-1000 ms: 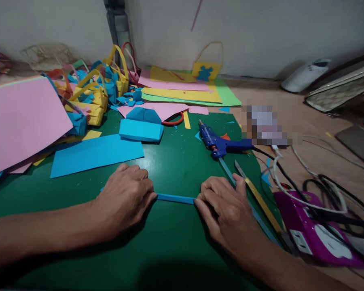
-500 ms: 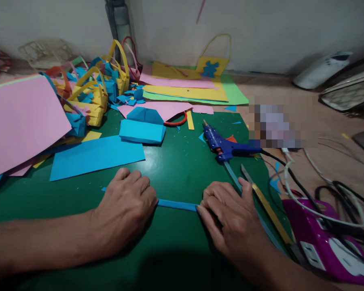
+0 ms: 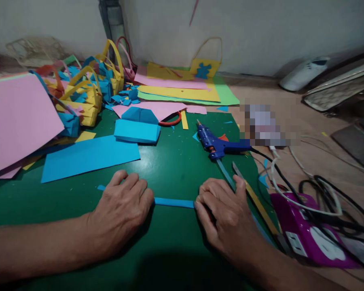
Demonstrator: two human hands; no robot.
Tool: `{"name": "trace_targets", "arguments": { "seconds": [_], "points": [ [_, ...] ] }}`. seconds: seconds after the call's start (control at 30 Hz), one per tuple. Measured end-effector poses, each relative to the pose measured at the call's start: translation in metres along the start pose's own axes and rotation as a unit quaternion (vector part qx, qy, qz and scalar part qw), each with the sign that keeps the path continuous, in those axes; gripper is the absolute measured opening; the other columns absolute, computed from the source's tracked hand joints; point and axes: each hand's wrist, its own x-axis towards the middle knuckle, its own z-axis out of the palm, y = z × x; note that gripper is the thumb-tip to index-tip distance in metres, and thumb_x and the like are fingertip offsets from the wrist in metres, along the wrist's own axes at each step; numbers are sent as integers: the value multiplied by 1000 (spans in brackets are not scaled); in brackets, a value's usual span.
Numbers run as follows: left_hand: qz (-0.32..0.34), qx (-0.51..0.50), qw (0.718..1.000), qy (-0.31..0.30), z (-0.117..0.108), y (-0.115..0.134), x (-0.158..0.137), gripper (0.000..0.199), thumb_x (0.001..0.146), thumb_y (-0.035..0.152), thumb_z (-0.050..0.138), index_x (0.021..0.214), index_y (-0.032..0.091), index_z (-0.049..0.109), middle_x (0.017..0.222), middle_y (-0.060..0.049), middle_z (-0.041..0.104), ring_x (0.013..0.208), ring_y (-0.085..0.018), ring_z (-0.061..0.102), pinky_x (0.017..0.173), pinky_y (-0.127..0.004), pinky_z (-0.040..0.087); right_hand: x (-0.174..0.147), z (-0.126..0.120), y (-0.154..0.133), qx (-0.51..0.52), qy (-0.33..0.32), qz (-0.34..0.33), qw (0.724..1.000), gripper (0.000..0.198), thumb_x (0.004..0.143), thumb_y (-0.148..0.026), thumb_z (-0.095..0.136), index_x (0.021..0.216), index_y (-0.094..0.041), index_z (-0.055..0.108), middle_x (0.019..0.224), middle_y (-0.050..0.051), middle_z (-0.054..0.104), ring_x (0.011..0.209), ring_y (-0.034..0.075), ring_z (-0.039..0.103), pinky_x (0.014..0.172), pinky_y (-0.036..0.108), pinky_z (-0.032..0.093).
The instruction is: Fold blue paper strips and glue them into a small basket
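Observation:
A narrow blue paper strip stretches between my two hands, low over the green board. My left hand is closed on its left end, and a small blue tip pokes out beyond the wrist side. At the other end, my right hand pinches the strip, its fingers curled and the thumb side facing the strip. Beyond my left hand lie a flat blue paper sheet and a folded blue paper piece. A blue glue gun rests past my right hand, close to a yellow-handled knife.
Paper baskets crowd the back left behind a pink sheet. Coloured sheets and a red-handled tool lie at the back. A purple power strip with tangled cables sits at the right.
The view has shifted slightly, so most things appear a little further left. Both hands keep their hold on the blue strip, with little other movement.

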Motion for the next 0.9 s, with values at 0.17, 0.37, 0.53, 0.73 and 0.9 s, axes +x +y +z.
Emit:
{"name": "trace_targets", "arguments": {
  "seconds": [0.17, 0.37, 0.53, 0.73, 0.9],
  "points": [
    [1, 0, 1000, -12, 0, 0, -1, 20, 83, 11, 49, 64, 19, 51, 61, -2, 46, 63, -21, 41, 62, -37, 30, -1, 0, 1, -5, -8, 7, 1000, 24, 85, -14, 40, 65, -17, 54, 74, 5, 57, 75, 18, 52, 93, 51, 23],
    [2, -4, 1000, -8, -1, 0, 1, 22, 84, 11, 47, 63, 19, 51, 60, -2, 46, 62, -20, 40, 62, -36, 29, -1, 4, 3, -4, -7, 14, 1000, 23, 84, -15, 42, 64, -17, 53, 73, 4, 56, 75, 18, 51, 93, 52, 23],
    [-2, 10, 1000, -27, 0, -1, 1, 21, 85, 13, 47, 65, 18, 50, 61, -2, 48, 63, -19, 42, 63, -36, 29, -1, 3, 2, -41, -21, 6, 999, 22, 85, -16, 42, 68, -17, 57, 75, 4, 56, 76, 18, 51, 93, 53, 24],
    [-3, 2, 1000, -21, -2, -1, 2, 22, 86, 13, 46, 65, 18, 50, 58, -2, 51, 61, -20, 45, 66, -38, 31, -4, 3, -4, -150, 5, -141, 979, 37, 91, -13, 34, 119, -26, 55, 94, 9, 59, 100, 26, 48, 91, 58, 23],
    [-11, 7, 1000, -16, -2, 0, 3, 22, 85, 13, 48, 64, 17, 52, 58, -3, 55, 62, -22, 50, 66, -39, 31, -1, 4, -10, -210, -24, -225, 951, 41, 88, -18, 44, 126, -29, 49, 93, 8, 58, 98, 27, 47, 91, 56, 24]
  ]
}}
